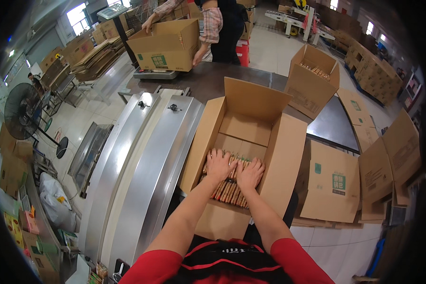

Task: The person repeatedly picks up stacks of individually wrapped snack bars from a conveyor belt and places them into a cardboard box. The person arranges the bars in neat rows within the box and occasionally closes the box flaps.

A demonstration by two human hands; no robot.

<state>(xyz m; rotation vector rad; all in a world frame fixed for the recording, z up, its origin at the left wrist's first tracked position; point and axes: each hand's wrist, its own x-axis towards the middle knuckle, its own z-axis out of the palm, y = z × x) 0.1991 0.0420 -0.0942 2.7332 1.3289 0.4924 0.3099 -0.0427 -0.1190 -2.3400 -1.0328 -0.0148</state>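
An open cardboard carton (246,92) stands right in front of me, its flaps spread outward. Rows of thin snack packets (230,193) stand on edge in its near half, while the bottom shows bare at the far end. Both of my hands reach inside, palms down. My left hand (220,165) lies over the packets near the carton's left wall. Close beside it, my right hand (250,174) touches packets near the right wall. Some packets show in the gap between the hands. The undersides of my fingers are hidden, so any grip is unclear.
A steel-sided conveyor (154,152) runs along my left. Across the dark table (252,72), another person holds a carton (168,46) at a platform scale (156,74). A filled carton (312,81) stands at the back right. Flattened cartons (332,181) lie to my right.
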